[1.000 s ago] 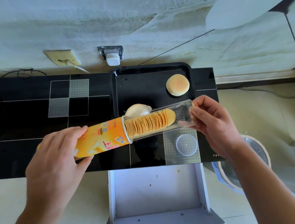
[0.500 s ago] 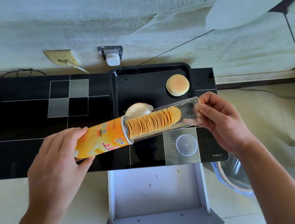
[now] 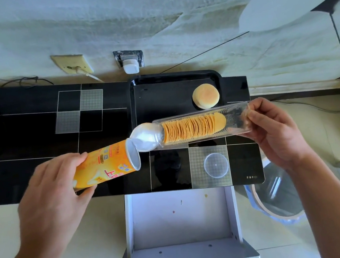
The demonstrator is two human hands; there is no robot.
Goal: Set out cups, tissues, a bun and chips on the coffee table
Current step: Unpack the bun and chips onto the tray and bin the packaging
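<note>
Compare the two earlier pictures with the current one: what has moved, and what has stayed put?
The right hand has drawn the clear chip tray rightward, fully out of the orange can, which the left hand still grips. Both grips are unchanged. The bun on the black tray and the clear lid on the coffee table have not moved.

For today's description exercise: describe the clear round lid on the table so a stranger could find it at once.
Start at the black coffee table and go to its near right corner, in front of the black tray. There the clear lid lies flat on a grey checked square. Unlike the bun on the tray, it is see-through and nearly colourless.
</note>
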